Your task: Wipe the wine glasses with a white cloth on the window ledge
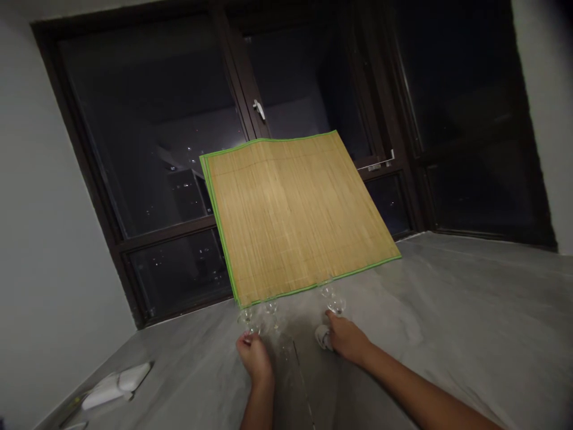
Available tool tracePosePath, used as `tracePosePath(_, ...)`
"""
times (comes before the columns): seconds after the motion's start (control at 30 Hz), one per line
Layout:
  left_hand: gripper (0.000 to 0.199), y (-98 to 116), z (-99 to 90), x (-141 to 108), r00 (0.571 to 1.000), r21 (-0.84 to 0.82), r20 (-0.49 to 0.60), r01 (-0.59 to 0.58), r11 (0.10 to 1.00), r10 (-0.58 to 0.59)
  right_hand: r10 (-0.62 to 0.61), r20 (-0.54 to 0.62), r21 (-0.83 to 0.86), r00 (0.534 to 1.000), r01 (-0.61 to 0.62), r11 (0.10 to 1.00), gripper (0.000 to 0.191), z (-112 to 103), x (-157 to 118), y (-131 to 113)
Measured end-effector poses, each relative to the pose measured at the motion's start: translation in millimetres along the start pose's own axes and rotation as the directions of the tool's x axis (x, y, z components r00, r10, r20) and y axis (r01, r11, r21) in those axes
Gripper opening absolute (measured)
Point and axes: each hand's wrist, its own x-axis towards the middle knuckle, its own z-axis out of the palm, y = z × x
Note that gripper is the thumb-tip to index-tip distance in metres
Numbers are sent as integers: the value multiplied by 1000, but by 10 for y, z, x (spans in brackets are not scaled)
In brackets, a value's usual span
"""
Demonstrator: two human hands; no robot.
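Note:
My left hand [256,353] is closed in a pinch at the edge of a small clear glass [253,328]. Another clear glass [271,306] stands just beyond it. My right hand [348,338] has its fingers curled around a small whitish bundle [322,337], perhaps cloth; its exact kind is too blurred to tell. The index finger of that hand reaches to a clear glass [336,305], with a further glass [327,289] behind. Past the glasses, a bamboo mat [295,209] with green edging leans upright against the window.
The grey marbled surface [447,322] runs back to dark-framed windows with a white handle [259,110]. At the lower left lies a white, folded-looking item [117,385] with a cord or band around it. A thin dark line [301,373] crosses the surface between my arms.

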Motion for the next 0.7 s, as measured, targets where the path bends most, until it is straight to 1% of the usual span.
tracePosePath(0.13, 24, 40, 10, -42, 999, 9, 18, 44, 999, -44, -6, -5, 0, 1000, 6, 1000, 52, -51, 23, 30)
tracePosePath(0.23, 23, 88, 10, -66, 998, 19, 41, 37, 999, -37, 4, -10, -4, 1000, -4, 1000, 49, -60, 37, 64)
tracePosePath(0.3, 21, 133, 10, -91, 998, 29, 56, 13, 1000, -14, -11, -13, 4, 1000, 11, 1000, 49, -58, 47, 83)
tracePosePath(0.37, 19, 190, 8, -135, 997, 40, 78, -23, 999, 19, -67, -43, 63, 997, 69, 996, 50, -56, 56, 83)
tracePosePath(0.43, 20, 258, 6, -204, 992, 52, 113, -64, 997, 58, -169, -99, 172, 981, 185, 968, 52, -54, 58, 53)
tracePosePath(0.47, 22, 295, 6, -250, 985, 71, 145, -108, 992, 96, -227, -135, 232, 965, 253, 939, 52, -52, 55, 26)
tracePosePath(0.5, 26, 334, 5, -302, 970, 100, 190, -170, 980, 149, -279, -175, 285, 944, 320, 904, 51, -49, 47, -6)
tracePosePath(0.53, 30, 373, 6, -358, 945, 135, 249, -248, 959, 210, -321, -219, 330, 922, 379, 864, 50, -45, 34, -43)
tracePosePath(0.6, 38, 445, 13, -478, 865, 192, 392, -411, 891, 315, -366, -309, 395, 878, 468, 791, 45, -31, -2, -116)
tracePosePath(0.63, 40, 475, 19, -534, 822, 208, 459, -469, 859, 338, -375, -349, 415, 859, 501, 759, 43, -23, -24, -149)
tracePosePath(0.7, 42, 522, 34, -628, 765, 241, 556, -523, 818, 325, -382, -412, 435, 827, 547, 715, 40, -8, -66, -199)
